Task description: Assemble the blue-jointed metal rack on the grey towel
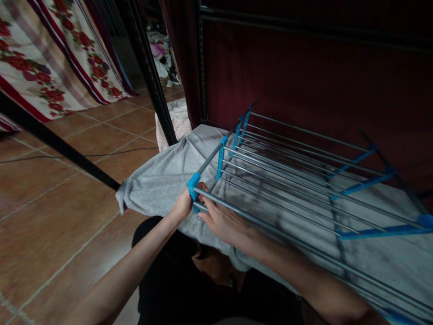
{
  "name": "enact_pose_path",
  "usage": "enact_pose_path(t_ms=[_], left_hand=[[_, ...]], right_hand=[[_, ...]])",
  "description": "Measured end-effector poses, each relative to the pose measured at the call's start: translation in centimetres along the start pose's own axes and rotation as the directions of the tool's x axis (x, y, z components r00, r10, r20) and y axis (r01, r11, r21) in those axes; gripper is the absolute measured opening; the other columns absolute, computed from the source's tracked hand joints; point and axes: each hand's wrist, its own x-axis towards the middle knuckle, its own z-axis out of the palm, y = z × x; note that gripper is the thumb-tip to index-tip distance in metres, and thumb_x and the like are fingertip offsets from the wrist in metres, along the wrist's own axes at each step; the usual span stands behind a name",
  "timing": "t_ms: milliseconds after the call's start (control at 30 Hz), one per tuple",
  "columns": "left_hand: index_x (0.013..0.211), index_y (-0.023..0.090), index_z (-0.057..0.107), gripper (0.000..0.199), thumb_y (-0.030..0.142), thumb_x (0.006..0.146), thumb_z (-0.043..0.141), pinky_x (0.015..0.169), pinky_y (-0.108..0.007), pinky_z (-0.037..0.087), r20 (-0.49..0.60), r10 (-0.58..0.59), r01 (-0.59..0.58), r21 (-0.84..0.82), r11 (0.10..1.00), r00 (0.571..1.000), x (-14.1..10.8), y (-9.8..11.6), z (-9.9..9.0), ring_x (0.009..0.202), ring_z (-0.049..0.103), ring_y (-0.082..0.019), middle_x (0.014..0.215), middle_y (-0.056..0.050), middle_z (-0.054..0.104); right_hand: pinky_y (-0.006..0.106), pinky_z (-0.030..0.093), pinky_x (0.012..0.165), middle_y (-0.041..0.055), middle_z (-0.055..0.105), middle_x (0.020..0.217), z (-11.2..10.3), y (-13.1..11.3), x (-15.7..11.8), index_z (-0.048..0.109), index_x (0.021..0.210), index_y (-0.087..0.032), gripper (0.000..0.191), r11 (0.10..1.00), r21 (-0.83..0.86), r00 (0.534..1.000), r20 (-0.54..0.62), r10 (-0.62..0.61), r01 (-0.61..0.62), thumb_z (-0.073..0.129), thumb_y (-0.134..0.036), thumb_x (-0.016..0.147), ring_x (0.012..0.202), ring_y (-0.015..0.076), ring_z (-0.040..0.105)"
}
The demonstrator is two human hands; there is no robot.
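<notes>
A drying rack (pixel 270 155) of grey metal rods with blue plastic joints rests on a grey cloth. My left hand (pixel 183 204) is closed around its near left corner, at a blue plastic joint (pixel 193 181). Just right of it, my right hand (pixel 216 216) reaches under the front rod, its fingers closed at the lower rod and the same corner. The joint hides part of the left fingers. Beyond the corner, more blue brackets (pixel 220 159) line the rack's left side.
The grey cloth (pixel 158 180) covers a low surface between black metal posts (pixel 149 67). Behind hangs a dark red curtain (pixel 287 76). A floral curtain (pixel 67 58) hangs at the left above the tiled floor (pixel 50 216), where a black cable (pixel 77 156) lies. A striped cloth (pixel 172 119) sits beyond the post.
</notes>
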Motion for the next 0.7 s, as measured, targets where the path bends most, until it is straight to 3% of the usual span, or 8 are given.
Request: enact_pose_path(t_ms=[100, 200, 300, 400, 567, 700], left_hand=[[0.068, 0.016, 0.064, 0.042, 0.052, 0.083, 0.049, 0.056, -0.029, 0.042, -0.075, 0.029, -0.037, -0.106, 0.994, 0.997, -0.1, -0.2, -0.3, 0.059, 0.052, -0.018, 0.062, -0.006, 0.059], [0.074, 0.016, 0.064, 0.04, 0.054, 0.084, 0.053, 0.06, -0.029, 0.046, -0.243, 0.038, -0.084, -0.181, 0.98, 0.969, -0.1, -1.4, -1.1, 0.065, 0.057, -0.018, 0.07, -0.006, 0.064], [0.077, 0.017, 0.063, 0.037, 0.053, 0.083, 0.058, 0.06, -0.029, 0.047, -0.355, 0.023, -0.097, -0.193, 0.976, 0.934, -0.2, -3.7, -2.1, 0.065, 0.06, -0.019, 0.068, -0.003, 0.064], [0.074, 0.018, 0.062, 0.036, 0.053, 0.082, 0.06, 0.066, -0.031, 0.05, -0.343, -0.006, -0.075, -0.223, 0.972, 0.939, -0.2, -6.4, -2.8, 0.071, 0.064, -0.022, 0.066, -0.004, 0.064], [0.065, 0.018, 0.059, 0.036, 0.05, 0.081, 0.056, 0.07, -0.033, 0.052, -0.247, 0.021, -0.075, -0.21, 0.975, 0.969, 0.1, -9.8, -3.1, 0.078, 0.066, -0.024, 0.069, -0.007, 0.066], [0.062, 0.019, 0.057, 0.033, 0.048, 0.078, 0.053, 0.07, -0.032, 0.051, -0.287, 0.027, -0.05, -0.074, 0.996, 0.958, 0.5, -11.1, -3.2, 0.078, 0.065, -0.024, 0.067, -0.007, 0.065]], right_hand=[[0.039, 0.047, 0.101, 0.0136, 0.057, 0.138, 1.0, -0.5, -3.5, 0.037, 0.149, -0.019, 0.051, 0.985, -0.136, 0.987, -0.106, -0.118, 0.103, 0.046, -0.026, 0.099, 0.122, 0.0257, 0.055], [0.038, 0.046, 0.101, 0.0101, 0.061, 0.13, 4.2, 0.7, -7.0, 0.048, 0.14, -0.02, 0.042, 0.952, -0.195, 0.967, -0.046, -0.25, 0.236, 0.045, -0.017, 0.097, 0.117, 0.024, 0.056], [0.039, 0.046, 0.101, 0.0112, 0.059, 0.135, 7.9, 3.2, -8.8, 0.048, 0.14, -0.019, 0.045, 0.959, -0.277, 0.993, -0.079, -0.089, 0.064, 0.047, -0.011, 0.095, 0.12, 0.0247, 0.055], [0.04, 0.047, 0.099, 0.0127, 0.061, 0.131, 10.4, 5.1, -9.2, 0.048, 0.14, -0.018, 0.044, 0.941, -0.325, 0.991, -0.118, 0.06, -0.096, 0.046, -0.012, 0.097, 0.116, 0.0249, 0.058], [0.041, 0.047, 0.098, 0.0158, 0.061, 0.131, 11.5, 6.2, -8.7, 0.048, 0.141, -0.018, 0.041, 0.902, -0.34, 0.962, -0.149, 0.229, -0.267, 0.042, -0.026, 0.101, 0.117, 0.0263, 0.061], [0.037, 0.051, 0.087, 0.0144, 0.068, 0.12, 11.6, 7.4, -8.2, 0.056, 0.129, -0.019, 0.035, 0.872, -0.333, 0.928, -0.033, 0.37, -0.359, 0.033, -0.025, 0.103, 0.103, 0.0243, 0.068]])
